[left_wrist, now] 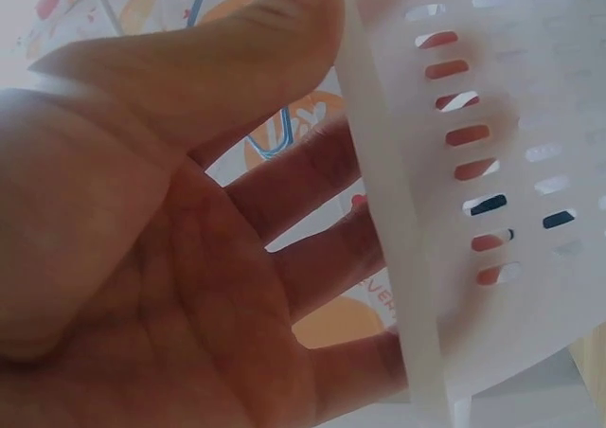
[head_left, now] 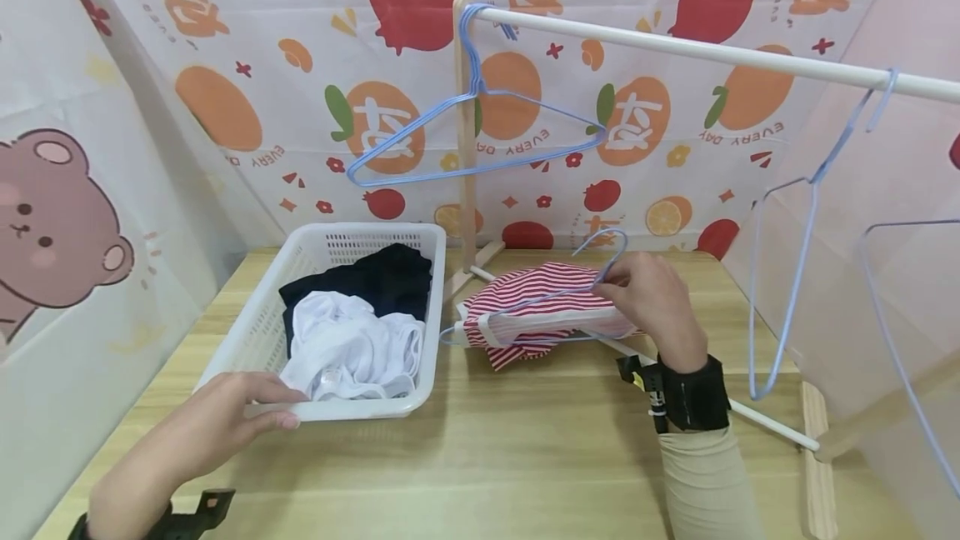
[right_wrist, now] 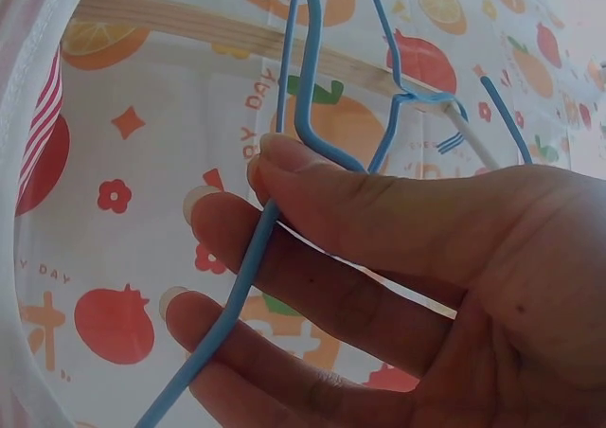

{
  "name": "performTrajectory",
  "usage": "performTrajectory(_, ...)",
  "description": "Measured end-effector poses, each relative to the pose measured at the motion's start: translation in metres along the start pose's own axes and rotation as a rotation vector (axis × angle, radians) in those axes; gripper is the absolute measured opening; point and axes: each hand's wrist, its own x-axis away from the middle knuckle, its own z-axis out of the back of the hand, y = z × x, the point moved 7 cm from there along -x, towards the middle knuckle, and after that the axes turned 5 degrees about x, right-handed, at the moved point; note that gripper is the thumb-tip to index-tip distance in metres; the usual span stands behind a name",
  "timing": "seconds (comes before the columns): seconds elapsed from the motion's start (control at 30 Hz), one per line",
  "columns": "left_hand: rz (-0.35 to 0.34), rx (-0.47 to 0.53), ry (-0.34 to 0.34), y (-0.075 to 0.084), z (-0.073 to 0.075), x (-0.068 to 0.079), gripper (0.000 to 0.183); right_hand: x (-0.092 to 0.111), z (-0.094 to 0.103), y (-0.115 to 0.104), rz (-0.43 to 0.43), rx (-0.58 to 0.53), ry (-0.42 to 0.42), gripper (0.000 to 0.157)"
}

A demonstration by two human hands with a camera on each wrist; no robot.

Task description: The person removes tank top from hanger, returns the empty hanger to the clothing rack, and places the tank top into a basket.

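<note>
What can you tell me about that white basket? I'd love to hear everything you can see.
The basket is white and looks like plastic, with rounded corners, a smooth rim and walls pierced by small slots. It is upright, open at the top, and appears to rest on the table at the picture's left. Black cloth lies in its far part, white cloth nearer. The person's left grip pinches the near rim.
</note>
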Motion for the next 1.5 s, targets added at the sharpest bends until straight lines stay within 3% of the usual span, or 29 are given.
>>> performTrajectory(0.4, -0.084, 0.002, 0.023, 0.003, 0.001, 0.001, 0.021, 0.003, 0.001, -0.002, 0.021, -0.012, 0.015, 0.009)
performTrajectory(0.6, -0.110, 0.004, -0.007, 0.005, 0.000, -0.002, 0.023, 0.004, 0.002, -0.002, 0.010, -0.004, 0.008, 0.009)
performTrajectory(0.73, -0.075, 0.012, -0.052, 0.010, 0.005, -0.009, 0.027, 0.005, 0.003, -0.003, 0.008, -0.003, 0.008, 0.010)
performTrajectory(0.87, -0.012, 0.002, -0.061, 0.030, 0.019, -0.028, 0.030, 0.006, 0.004, -0.004, 0.007, 0.003, 0.010, 0.010)
performTrajectory(1.03, -0.013, -0.029, -0.075, 0.074, 0.028, -0.063, 0.039, 0.009, 0.006, -0.005, 0.009, 0.001, 0.010, 0.009)
performTrajectory(1.23, -0.084, -0.013, -0.144, 0.121, 0.014, -0.102, 0.051, 0.011, 0.009, -0.004, -0.008, 0.003, 0.007, 0.011)
performTrajectory(1.5, -0.171, 0.027, -0.134, 0.144, -0.011, -0.137, 0.046, 0.014, 0.011, -0.009, 0.015, 0.012, 0.041, 0.011)
